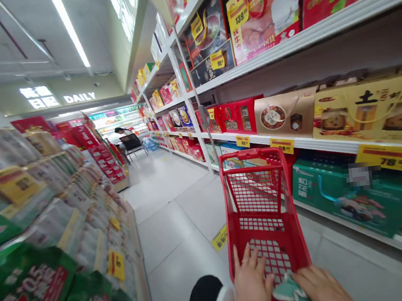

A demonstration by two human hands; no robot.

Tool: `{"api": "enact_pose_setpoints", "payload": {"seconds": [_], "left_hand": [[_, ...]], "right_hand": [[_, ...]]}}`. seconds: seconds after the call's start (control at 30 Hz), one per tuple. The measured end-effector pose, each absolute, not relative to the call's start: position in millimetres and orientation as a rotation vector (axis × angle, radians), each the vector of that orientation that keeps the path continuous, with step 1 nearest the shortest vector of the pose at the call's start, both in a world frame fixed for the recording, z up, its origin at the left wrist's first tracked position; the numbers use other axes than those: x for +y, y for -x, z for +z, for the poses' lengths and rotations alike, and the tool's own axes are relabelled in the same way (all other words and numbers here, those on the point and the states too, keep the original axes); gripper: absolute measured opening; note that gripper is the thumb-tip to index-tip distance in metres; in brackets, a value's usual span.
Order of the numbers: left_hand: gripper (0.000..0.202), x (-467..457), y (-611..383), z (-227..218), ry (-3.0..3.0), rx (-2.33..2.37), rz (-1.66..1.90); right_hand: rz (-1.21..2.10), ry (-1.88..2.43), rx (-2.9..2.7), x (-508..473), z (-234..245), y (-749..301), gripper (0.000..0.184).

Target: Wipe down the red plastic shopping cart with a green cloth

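Observation:
A red plastic shopping cart (230, 224) with latticed panels stands right in front of me in the aisle. Over its near left side my left hand (251, 279) is spread flat, fingers apart and holding nothing; whether it touches the cart, I cannot tell. At the near right side my right hand (323, 287) grips a teal-green cloth (290, 290) that bunches out beside the fingers. The lower part of both hands is cut off by the frame's bottom edge.
White shelves (317, 28) with boxed goods and yellow price tags run along the right. Stacked packages (79, 220) and green bags (25, 288) line the left. Tiled floor (172, 220) leads to a black chair (132, 141) with a person (122, 131) by it.

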State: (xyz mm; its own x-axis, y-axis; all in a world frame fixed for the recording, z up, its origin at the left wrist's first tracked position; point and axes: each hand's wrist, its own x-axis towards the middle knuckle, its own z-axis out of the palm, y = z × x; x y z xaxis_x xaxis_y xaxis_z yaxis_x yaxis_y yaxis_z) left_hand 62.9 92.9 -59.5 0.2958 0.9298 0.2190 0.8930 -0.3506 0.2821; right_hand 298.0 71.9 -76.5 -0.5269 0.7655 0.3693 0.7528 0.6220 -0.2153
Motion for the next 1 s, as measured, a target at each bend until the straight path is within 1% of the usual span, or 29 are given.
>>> {"api": "enact_pose_setpoints", "payload": {"seconds": [0.07,0.13,0.27,0.33,0.37,0.4,0.47,0.53,0.63,0.73,0.87,1.0], "left_hand": [[0.046,92,-63,-54,-2.477,1.682,0.495],[0.047,92,-64,-48,-2.518,1.622,0.475],[0.047,95,-62,-38,-2.594,1.478,0.401],[0.047,101,-54,-34,-2.636,1.454,0.335],[0.049,106,-49,-33,-2.642,1.469,0.333],[0.052,112,-42,-33,-2.648,1.482,0.331],[0.054,127,-29,-33,-2.652,1.480,0.340],[0.050,139,-20,-33,-2.638,1.517,0.382],[0.047,141,-22,-33,-2.574,1.642,0.469],[0.051,125,-37,-39,-2.500,1.681,0.530],[0.055,105,-43,-51,-2.424,1.719,0.563],[0.055,104,-28,-53,-2.398,1.756,0.517]], "right_hand": [[0.040,1.220,-2.423,89,-64,-304,0.050],[0.035,1.284,-2.424,113,-45,-309,0.046],[0.019,1.560,-2.365,158,1,-324,0.038],[0.080,1.650,-2.317,168,16,-330,0.043],[0.125,1.638,-2.315,168,19,-332,0.046],[0.170,1.625,-2.305,165,20,-331,0.044],[0.261,1.584,-2.282,149,14,-323,0.034],[0.329,1.504,-2.271,125,5,-307,0.029],[0.381,1.374,-2.304,88,-6,-271,0.032],[0.389,1.299,-2.390,68,-6,-242,0.028],[0.328,1.245,-2.536,77,5,-237,0.023],[0.198,1.449,-2.513,116,29,-280,0.024]]}}
